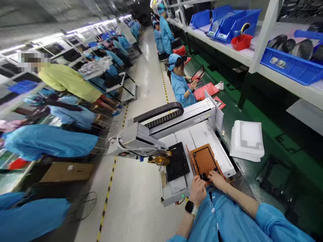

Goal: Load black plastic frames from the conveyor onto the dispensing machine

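An orange fixture plate (199,155) with small holes lies on the white bed of a bench machine, and a thin black rectangular frame (209,150) is seated on it. At the near left corner of the frame, my left hand (198,190), with a watch on its wrist, has its fingers curled at the frame's edge. My right hand (217,179) is beside it, fingers bent and pressed together on the frame's near right part. The fingertips partly cover that near edge. Left of the fixture lies a flat black plate (178,162), under the machine's brass-coloured head (161,161).
The machine's gantry (186,119) with its cable chain spans the far side. A stack of white sheets (247,139) and a black frame part (275,178) lie on the green bench at right. Blue bins (292,64) fill the shelf. A co-worker (181,84) handles a panel beyond the machine.
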Demonstrator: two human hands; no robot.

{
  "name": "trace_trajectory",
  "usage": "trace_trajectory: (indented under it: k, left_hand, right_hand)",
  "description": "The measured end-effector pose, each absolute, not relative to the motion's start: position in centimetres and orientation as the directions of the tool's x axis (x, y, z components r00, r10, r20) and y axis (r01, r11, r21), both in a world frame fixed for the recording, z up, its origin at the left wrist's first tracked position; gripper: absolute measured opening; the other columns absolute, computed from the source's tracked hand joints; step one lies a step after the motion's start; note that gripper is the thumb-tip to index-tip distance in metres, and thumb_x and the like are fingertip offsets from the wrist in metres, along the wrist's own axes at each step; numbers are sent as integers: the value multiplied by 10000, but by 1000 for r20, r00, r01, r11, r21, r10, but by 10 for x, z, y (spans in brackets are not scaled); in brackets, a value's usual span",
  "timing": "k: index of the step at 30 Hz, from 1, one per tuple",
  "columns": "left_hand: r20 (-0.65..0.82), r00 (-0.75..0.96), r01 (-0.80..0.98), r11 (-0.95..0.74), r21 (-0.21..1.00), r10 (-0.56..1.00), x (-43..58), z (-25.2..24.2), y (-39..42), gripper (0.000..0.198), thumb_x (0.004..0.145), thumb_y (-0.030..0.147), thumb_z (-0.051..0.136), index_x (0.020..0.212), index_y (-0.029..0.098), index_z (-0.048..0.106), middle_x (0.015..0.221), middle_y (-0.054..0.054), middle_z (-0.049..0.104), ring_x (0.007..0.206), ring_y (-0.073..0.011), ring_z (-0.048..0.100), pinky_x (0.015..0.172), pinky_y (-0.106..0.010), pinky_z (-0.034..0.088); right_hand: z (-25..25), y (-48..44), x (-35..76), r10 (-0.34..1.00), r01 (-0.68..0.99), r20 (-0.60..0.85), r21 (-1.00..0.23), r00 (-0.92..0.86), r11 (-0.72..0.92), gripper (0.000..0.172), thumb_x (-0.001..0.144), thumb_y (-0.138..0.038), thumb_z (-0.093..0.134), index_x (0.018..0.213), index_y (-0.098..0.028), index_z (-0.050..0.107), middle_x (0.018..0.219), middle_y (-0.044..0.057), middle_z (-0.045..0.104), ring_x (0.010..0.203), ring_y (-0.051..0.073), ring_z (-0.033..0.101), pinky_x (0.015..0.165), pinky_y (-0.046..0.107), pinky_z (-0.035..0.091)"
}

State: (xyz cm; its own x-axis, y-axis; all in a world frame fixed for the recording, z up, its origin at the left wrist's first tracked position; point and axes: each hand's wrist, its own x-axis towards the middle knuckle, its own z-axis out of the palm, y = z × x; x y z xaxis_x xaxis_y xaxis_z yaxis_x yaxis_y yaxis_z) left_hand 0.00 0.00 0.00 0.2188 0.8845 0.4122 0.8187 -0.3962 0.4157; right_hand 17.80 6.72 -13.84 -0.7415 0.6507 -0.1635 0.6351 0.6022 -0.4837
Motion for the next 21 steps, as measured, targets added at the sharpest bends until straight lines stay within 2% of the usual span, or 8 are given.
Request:
trace_trajectory:
  k: [3,6,8,10,12,14,18,21]
  left_hand:
    - [420,221,818,-402,413,881,6,1,3,230,777,-47,497,771,177,547,717,-16,549,829,-177,507,1067,-407,454]
    - [407,239,801,-416,431,882,13,0,7,219,793,-34,505,766,180,540,705,-12,550,809,-175,492,1055,-408,462]
    - [391,265,787,-432,440,881,19,-1,12,210,799,-24,513,764,182,537,700,-9,556,793,-172,483,1055,-409,468]
    - [375,304,781,-455,428,876,26,-2,17,195,796,-8,525,760,183,532,708,-11,572,790,-171,490,1066,-414,477]
    - [354,350,781,-479,401,867,34,-4,22,172,786,13,541,767,184,539,731,-17,598,802,-175,513,1094,-429,483]
    - [327,392,784,-498,370,860,40,-6,27,137,783,46,564,806,181,575,796,-33,643,853,-189,555,1132,-452,483]
    - [266,460,780,-529,334,847,48,-12,38,174,812,149,618,978,140,668,973,-87,692,1009,-236,611,1255,-504,426]
    - [238,507,755,-560,341,828,49,-18,44,227,858,210,629,1052,109,686,1042,-111,693,1130,-268,622,1333,-535,344]
  right_hand:
    - [-137,55,182,688,648,-127,-490,-714,582,248,1024,-143,563,1214,-142,722,1279,107,662,1206,261,593,1136,437,509]
    - [-139,44,190,765,691,-21,-445,-644,569,380,1030,-151,536,1382,-144,678,1412,122,635,1337,281,554,1204,468,466]
    - [-145,37,197,803,733,51,-376,-594,567,507,1024,-175,537,1524,-113,591,1595,161,513,1512,323,429,1261,508,418]
    - [-154,29,204,800,750,87,-302,-593,589,613,1004,-212,556,1593,-51,510,1716,203,328,1620,368,267,1301,557,365]
    - [-165,21,210,776,739,92,-256,-624,624,657,972,-210,562,1592,-3,498,1742,226,226,1645,394,198,1330,584,312]
    - [-174,15,213,760,729,71,-236,-646,642,661,946,-170,543,1585,-6,513,1747,219,197,1650,403,173,1346,591,279]
    - [-170,18,216,750,719,-19,-300,-662,627,632,932,-134,525,1561,-78,567,1746,196,237,1650,395,179,1350,607,245]
    - [-145,34,223,706,658,-89,-460,-702,596,565,932,-137,522,1485,-114,635,1651,198,438,1605,375,313,1328,605,271]
